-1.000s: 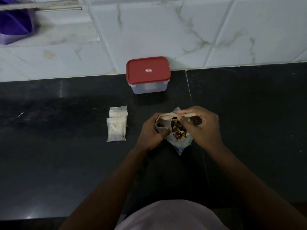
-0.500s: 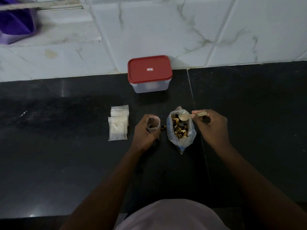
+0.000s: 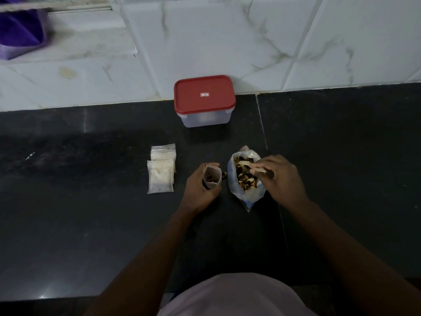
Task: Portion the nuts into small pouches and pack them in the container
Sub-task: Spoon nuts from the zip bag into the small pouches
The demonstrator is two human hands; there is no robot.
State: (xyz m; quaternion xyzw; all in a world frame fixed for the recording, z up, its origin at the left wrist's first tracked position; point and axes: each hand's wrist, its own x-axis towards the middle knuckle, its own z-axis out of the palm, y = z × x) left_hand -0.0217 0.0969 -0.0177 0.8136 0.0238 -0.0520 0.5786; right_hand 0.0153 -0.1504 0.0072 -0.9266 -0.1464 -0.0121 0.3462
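**Left hand [image 3: 200,192] and right hand [image 3: 282,179] mid-scoop**

Nearest, the left hand curls round a small clear plastic pouch [image 3: 211,176], held upright with its mouth open and a few nuts inside. The right hand pinches a pale little spoon [image 3: 247,164], its bowl among the mixed nuts in a clear plastic bag [image 3: 246,195]. That bag stands just beside the pouch on the black stone table [image 3: 91,224].

Such thin film looks light, limp and slippery — best gripped round the sides below the rim, leaving the mouth wide. One or two loose nuts [image 3: 224,175] lie between pouch and bag.

Further left lies a stack of flat whitish pouches [image 3: 160,176] — at least three, exact count unclear. Beyond, against the tiled wall [image 3: 227,42], stands one clear container with a red lid [image 3: 205,100], closed.
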